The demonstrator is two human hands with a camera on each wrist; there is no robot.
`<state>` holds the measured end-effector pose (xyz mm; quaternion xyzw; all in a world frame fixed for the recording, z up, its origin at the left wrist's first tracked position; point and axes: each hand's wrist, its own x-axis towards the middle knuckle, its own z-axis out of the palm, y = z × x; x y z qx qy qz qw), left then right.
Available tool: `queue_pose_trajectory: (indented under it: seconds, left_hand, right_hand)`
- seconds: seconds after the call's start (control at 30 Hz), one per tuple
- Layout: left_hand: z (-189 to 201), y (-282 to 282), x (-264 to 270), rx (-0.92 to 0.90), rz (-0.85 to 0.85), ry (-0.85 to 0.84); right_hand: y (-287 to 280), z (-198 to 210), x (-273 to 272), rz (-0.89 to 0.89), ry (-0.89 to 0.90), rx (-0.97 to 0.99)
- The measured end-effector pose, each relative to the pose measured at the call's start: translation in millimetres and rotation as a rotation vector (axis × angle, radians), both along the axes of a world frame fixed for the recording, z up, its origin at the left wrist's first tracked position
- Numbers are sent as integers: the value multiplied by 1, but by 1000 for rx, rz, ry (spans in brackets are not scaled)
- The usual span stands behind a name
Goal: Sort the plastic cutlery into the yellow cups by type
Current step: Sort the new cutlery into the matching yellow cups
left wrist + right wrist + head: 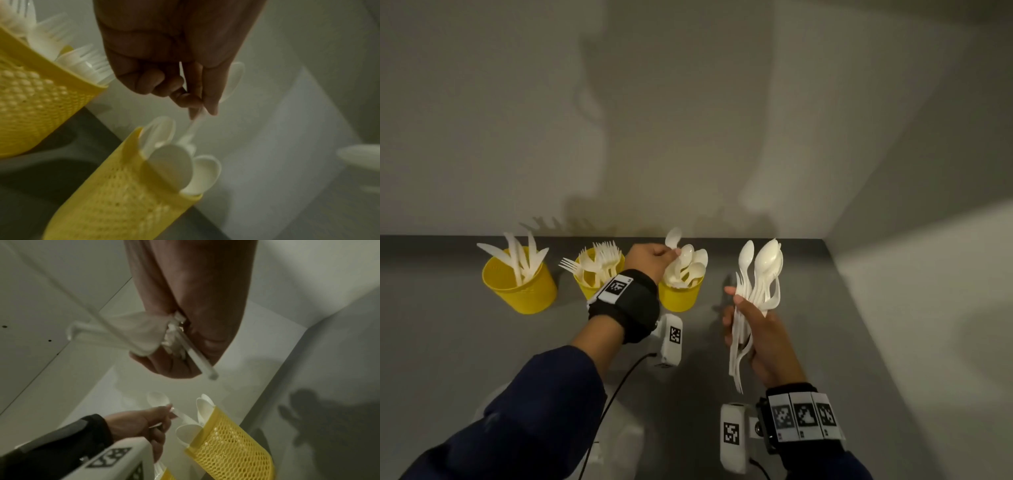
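— Three yellow cups stand in a row on the counter (465,335), and each already has its own kind in it: knives in the left cup (520,287), forks in the middle cup (589,287), spoons in the right cup (681,294).

— So how far along would you say it is?

— Well along, but not finished. The right hand (760,339) is wrapped around a thick bundle of cutlery (756,291), held upright off the counter, just right of the spoon cup. The tops that show are mostly spoon bowls; whether forks or knives are mixed in lower down, I cannot tell.

— And the other hand?

— The left hand (650,257) is over the spoon cup, pinching a single spoon (673,237) by its handle between thumb and fingertips, bowl up. In the left wrist view the handle points down toward the spoons already in there, so I judge it is about to go in.

— Anything loose on the counter?

— None that I can see. What is left seems to be that bundle, piece by piece, and from its look most of it belongs in the same right cup.
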<state>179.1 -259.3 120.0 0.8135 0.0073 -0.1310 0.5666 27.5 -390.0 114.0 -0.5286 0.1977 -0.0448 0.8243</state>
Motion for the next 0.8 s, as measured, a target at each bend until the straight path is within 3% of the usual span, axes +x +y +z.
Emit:
queue_pose_trajectory:
  seconds: [0.13, 0.23, 0.3, 0.47, 0.8]
  left_hand:
    - [-4, -4, -7, 118, 9, -15]
    - [8, -3, -25, -22, 85, -112]
    - [18, -4, -43, -108, -12, -133]
    - [33, -12, -76, -190, -221, -72]
    - [37, -11, -90, -247, -207, -138]
  right_hand:
    - [-2, -2, 0, 33, 12, -60]
    - [0, -2, 2, 40, 7, -82]
    - [3, -1, 3, 41, -8, -102]
    - [16, 1, 9, 58, 40, -226]
    - [27, 14, 6, 122, 43, -342]
